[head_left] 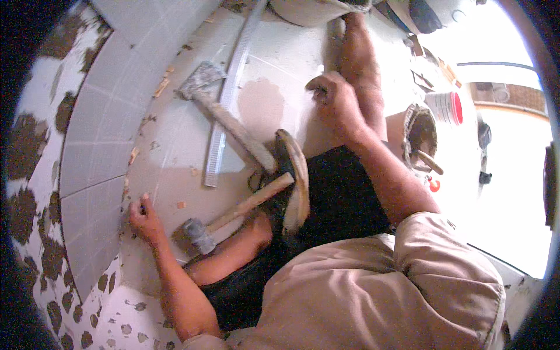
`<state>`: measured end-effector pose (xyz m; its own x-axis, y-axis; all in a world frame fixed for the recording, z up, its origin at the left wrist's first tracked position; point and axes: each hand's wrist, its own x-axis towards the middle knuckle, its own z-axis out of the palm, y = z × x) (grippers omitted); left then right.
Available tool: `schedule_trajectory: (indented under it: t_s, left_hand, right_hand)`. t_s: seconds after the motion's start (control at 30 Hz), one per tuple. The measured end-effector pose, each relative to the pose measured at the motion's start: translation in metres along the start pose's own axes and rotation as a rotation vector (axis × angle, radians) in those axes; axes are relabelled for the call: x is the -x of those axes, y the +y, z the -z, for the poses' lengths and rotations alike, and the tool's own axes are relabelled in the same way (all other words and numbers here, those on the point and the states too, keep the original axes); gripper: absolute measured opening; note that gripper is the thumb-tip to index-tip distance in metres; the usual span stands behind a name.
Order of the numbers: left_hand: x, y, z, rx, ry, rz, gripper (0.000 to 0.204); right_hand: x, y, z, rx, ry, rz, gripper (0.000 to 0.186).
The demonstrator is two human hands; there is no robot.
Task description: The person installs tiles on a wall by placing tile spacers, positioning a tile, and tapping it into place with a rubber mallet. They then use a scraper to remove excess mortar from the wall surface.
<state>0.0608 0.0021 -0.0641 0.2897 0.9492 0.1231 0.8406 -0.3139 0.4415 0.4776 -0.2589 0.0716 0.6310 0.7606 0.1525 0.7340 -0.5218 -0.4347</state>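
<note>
My left hand (146, 220) is beside the foot of the grey tiled wall (96, 166), thumb and fingers drawn together; whatever lies between them is too small to make out. Above my outstretched leg, my right hand (337, 104) has loosely bent fingers, a gap by the thumb and nothing visible in it. A mallet (198, 235) with a grey head and wooden handle lies by my bent leg. Farther off, a mortar-caked tool (201, 80) with a long wooden handle lies across a metal straightedge (217, 140).
A curved, pale-edged dark object (298, 181) stands beside the handle ends. On the right are a mortar-crusted bucket (402, 131) with a wooden handle sticking out, and a white-and-red bucket (441, 108). A large pale container (315, 13) stands at the far edge. Crumbs dot the floor (166, 175).
</note>
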Motion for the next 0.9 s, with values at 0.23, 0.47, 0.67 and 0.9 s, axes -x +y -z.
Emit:
schedule_trajectory:
  t_s: [0.23,0.47,0.67,0.9]
  left_hand:
    - [0.006,-0.001,-0.009,-0.092,0.146,-0.184,0.041]
    - [0.006,-0.011,-0.010,-0.257,0.125,-0.137,0.043]
    - [0.007,0.002,-0.011,-0.454,0.027,-0.041,0.055]
    - [0.007,-0.015,-0.007,-0.493,0.064,-0.025,0.054]
  right_hand:
    - [0.008,0.097,0.130,0.250,0.226,-0.403,0.018]
    - [-0.021,0.123,0.137,-0.071,0.258,-0.333,0.020]
    - [-0.129,0.159,0.040,-0.118,0.407,0.186,0.013]
    - [-0.142,0.083,-0.045,0.198,-0.438,0.092,0.034]
